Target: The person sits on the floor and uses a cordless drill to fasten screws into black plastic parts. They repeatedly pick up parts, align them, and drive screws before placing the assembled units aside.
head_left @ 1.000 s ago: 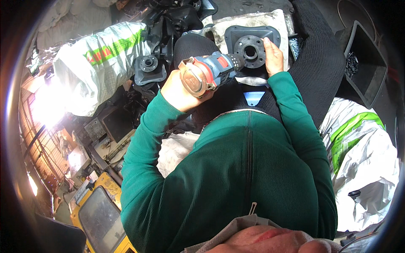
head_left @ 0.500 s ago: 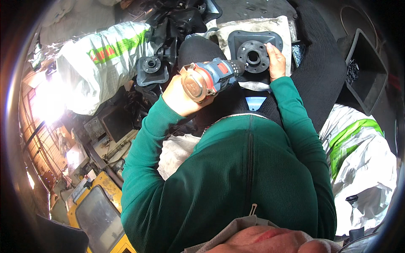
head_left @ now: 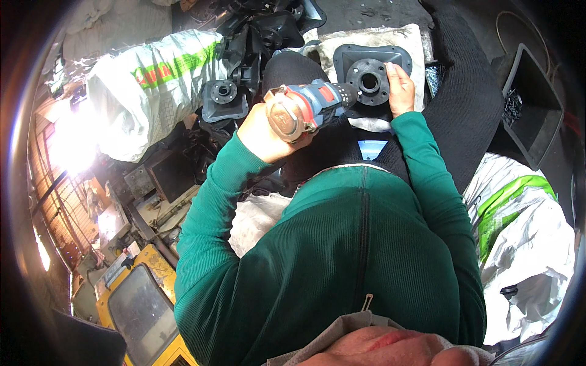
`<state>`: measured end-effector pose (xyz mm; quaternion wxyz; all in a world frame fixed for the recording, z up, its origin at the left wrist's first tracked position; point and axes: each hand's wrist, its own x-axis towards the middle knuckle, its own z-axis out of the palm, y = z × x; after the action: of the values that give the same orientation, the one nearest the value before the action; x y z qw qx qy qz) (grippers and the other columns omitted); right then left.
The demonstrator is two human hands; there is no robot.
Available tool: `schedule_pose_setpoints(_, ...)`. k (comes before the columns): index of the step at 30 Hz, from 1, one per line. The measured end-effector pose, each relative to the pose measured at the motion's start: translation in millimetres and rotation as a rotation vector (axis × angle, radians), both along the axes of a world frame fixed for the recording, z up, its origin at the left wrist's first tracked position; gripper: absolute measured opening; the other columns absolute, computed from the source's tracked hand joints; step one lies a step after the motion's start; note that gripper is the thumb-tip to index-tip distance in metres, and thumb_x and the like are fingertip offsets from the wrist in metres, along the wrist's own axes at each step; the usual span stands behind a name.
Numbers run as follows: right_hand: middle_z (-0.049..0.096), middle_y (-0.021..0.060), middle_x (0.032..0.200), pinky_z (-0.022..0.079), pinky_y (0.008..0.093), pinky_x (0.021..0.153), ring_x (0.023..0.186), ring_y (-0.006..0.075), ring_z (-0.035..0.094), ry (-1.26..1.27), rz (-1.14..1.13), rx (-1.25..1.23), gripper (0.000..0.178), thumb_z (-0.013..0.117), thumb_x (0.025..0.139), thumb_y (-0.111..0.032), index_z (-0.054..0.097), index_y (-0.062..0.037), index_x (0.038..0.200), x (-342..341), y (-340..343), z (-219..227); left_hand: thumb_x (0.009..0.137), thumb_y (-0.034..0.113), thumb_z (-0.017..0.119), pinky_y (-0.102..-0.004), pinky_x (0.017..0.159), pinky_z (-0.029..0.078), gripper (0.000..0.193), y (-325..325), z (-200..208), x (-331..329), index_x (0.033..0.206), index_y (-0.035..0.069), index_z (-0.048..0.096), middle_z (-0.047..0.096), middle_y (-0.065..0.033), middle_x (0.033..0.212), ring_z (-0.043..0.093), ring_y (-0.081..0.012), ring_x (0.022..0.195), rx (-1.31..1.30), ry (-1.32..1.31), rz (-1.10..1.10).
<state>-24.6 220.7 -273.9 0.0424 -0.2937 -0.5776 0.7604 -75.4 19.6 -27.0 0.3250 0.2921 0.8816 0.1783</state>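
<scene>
At upper centre, the left hand (head_left: 262, 134) is clasping a drill (head_left: 317, 100), right hand (head_left: 400, 90) pinching a flange (head_left: 367, 68), apparently fastening, next needing alignment.

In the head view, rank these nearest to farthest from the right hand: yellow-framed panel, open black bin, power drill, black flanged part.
From the right hand:
1. Black flanged part: touching it, at its left.
2. Power drill: farther left, in the left hand.
3. Open black bin: off to the right, past the leg.
4. Yellow-framed panel: far lower left.
</scene>
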Motion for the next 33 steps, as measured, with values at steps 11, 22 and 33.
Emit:
schedule_pose_setpoints(11,0.063,0.0009,0.078,0.044,0.0241,0.072,0.076,0.0073,0.052,-0.035,0.051,0.088,0.036,0.056,0.091,-0.036,0.065,-0.0011,0.094,-2,3,1,0.069,0.017,0.073,-0.0367,0.086,0.049,0.072,-32,-25,81,0.132,0.01,0.038,0.058,-0.0118,0.113,0.061,-0.0244,0.098,0.048,-0.471,0.393)
schedule_pose_setpoints(22,0.061,-0.0005,0.075,0.042,0.0236,0.069,0.073,0.0071,0.05,-0.012,0.063,0.124,0.036,0.057,0.091,-0.037,0.065,-0.0014,0.091,-6,4,-8,0.078,0.027,0.072,-0.0294,0.067,0.052,0.042,14,-33,14,0.112,0.006,0.058,0.066,-0.0092,0.085,0.066,-0.0155,0.076,0.217,-0.125,0.341)
schedule_pose_setpoints(33,0.058,-0.0042,0.074,0.041,0.0212,0.064,0.07,0.0046,0.049,0.085,0.004,0.071,0.03,0.057,0.092,-0.031,0.066,-0.0029,0.092,-7,1,-19,0.078,0.02,0.069,-0.032,0.059,0.051,0.017,57,-136,21,0.085,0.006,0.061,0.063,-0.0091,0.073,0.064,-0.0216,0.065,0.254,0.373,0.139)
